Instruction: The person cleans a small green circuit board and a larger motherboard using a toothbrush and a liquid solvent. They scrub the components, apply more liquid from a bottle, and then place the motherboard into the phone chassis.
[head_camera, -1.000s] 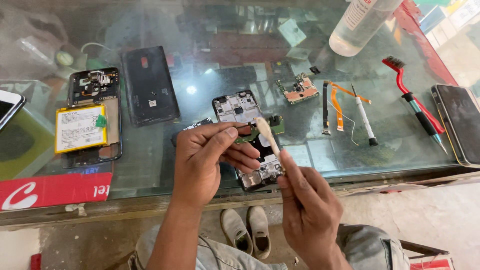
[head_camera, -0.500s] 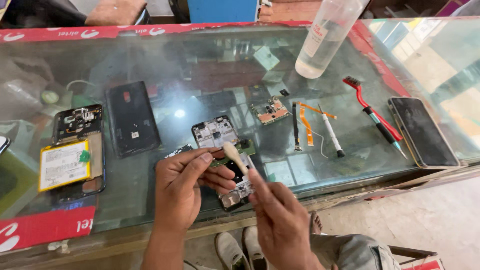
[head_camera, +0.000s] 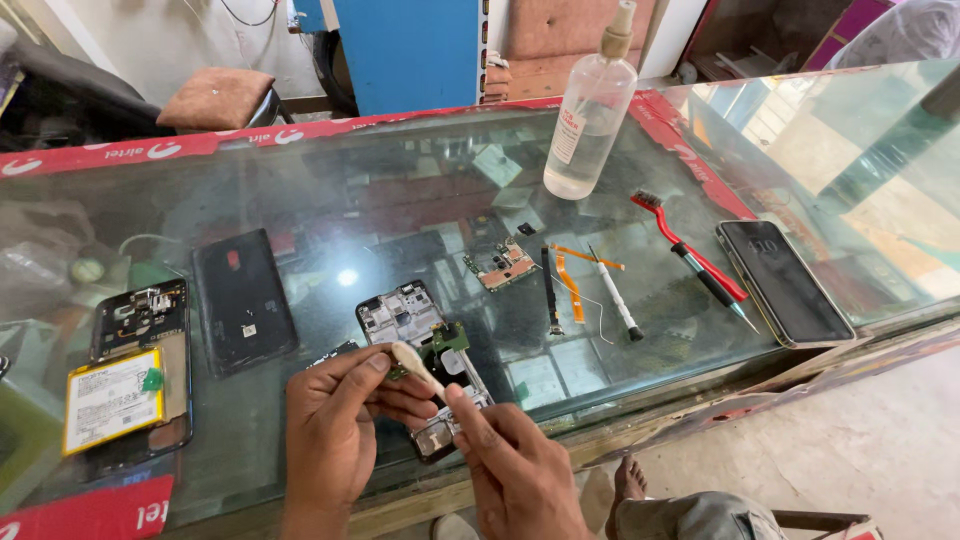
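My left hand pinches a small green circuit board at the near edge of the glass counter. My right hand grips a cream-handled brush whose tip rests against that board. Beneath both hands lies an opened phone frame with its inner parts showing.
A black back cover and an opened phone with a yellow battery lie at left. A small circuit board, orange flex cable, white screwdriver, red brush, dark phone and clear spray bottle sit at right.
My head has tilted up, so the counter's far edge and the room behind come into view. Both hands stay together on the board and brush.
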